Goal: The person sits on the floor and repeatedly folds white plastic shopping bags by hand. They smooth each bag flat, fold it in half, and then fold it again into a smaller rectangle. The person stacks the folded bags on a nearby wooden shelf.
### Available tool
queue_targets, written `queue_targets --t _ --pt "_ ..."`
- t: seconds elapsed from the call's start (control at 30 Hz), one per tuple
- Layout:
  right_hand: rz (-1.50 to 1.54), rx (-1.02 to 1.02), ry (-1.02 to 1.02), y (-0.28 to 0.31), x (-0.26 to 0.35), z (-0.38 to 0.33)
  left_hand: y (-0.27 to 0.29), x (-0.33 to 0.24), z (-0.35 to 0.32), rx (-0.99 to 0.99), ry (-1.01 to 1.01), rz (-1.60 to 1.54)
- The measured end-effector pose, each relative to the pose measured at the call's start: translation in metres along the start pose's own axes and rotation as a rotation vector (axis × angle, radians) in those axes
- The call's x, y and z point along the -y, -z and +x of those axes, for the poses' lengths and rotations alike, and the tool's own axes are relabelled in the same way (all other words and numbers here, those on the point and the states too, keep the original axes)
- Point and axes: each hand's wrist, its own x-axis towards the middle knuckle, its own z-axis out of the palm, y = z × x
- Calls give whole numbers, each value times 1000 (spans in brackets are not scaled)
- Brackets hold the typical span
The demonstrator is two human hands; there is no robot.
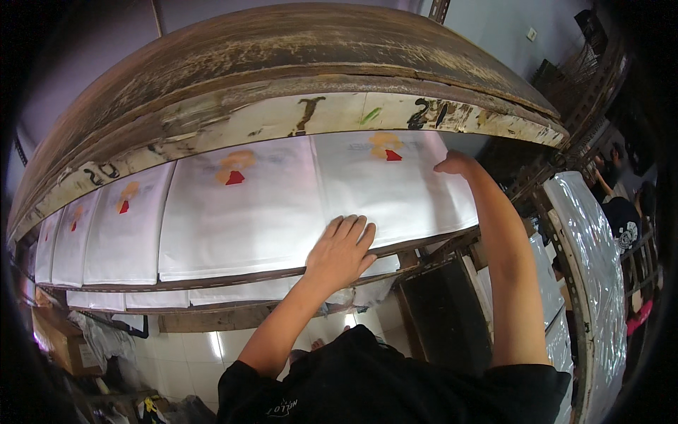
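Flat white sheets or bags lie side by side on a long rack shelf, each with an orange and red print near its far end. My left hand (342, 244) rests palm down on the near edge of the rightmost white piece (395, 194), fingers spread, close to its seam with the neighbouring white piece (244, 219). Stretched far forward, my right hand (458, 164) is at the right side edge of that rightmost piece. Its thumb points left over the surface; the other fingers are mostly hidden, so whether it grips the edge is unclear.
A worn wooden upper shelf (304, 42) overhangs the white pieces. Below runs the rack's metal edge (233, 280), with more white pieces underneath. At right stands a plastic-wrapped stack (590, 268); people are beyond it. A cardboard box (63, 339) sits lower left on the tiled floor.
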Motion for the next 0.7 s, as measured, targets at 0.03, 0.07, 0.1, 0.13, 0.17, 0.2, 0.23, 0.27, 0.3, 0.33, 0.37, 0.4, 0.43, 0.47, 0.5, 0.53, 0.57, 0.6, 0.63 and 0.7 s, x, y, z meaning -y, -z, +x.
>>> queue_targets --t 0.03,0.07,0.1,0.13,0.17,0.2,0.23,0.27,0.3,0.33,0.37,0.4,0.43,0.47,0.5,0.53,0.57,0.6,0.63,0.7 --pt "27 -25 -8 1 0 -2 -2 0 0 -15 -5 21" --pt "54 -50 -13 0 -4 -3 -2 0 0 -29 -8 43" --pt "81 -73 -17 -1 -8 -2 0 0 0 -27 -6 51" --pt "235 -18 -4 -2 -16 0 0 -1 0 -25 -5 53" --pt "390 40 9 -4 -28 5 0 -3 0 -21 -5 56" --pt "545 99 23 -7 -39 9 0 -4 0 -21 -5 52" --pt "560 77 68 -13 -49 18 0 -5 1 -20 -6 50" --pt "574 50 108 -20 -60 25 -1 -6 3 -22 -14 45" --pt "588 23 147 -25 -72 31 -1 -7 6 -22 -13 27" --pt "646 19 250 -28 -70 29 0 -6 4 -14 -1 20" --pt "702 17 353 -28 -66 22 1 -7 2 -6 13 11" --pt "757 14 453 -27 -62 15 3 -9 -1 -66 -4 45" --pt "647 -3 391 -23 -62 10 8 -13 -1 -131 -27 73" --pt "536 -21 323 -18 -63 6 7 -18 3 -197 -55 97" --pt "424 -41 252 -12 -65 2 0 -32 2 -248 -20 34" --pt "375 -113 301 -8 -59 -9 -9 -51 -10 -296 24 -13" --pt "330 -183 356 -8 -50 -32 -18 -70 -25 -342 72 -54" --pt "275 -252 400 -6 -46 -58 -27 -90 -38 -319 147 -208" --pt "295 -263 400 3 -42 -87 -35 -112 -48 -298 224 -361" --pt "351 -271 404 11 -33 -141 -65 -137 -62 -124 691 -1174"
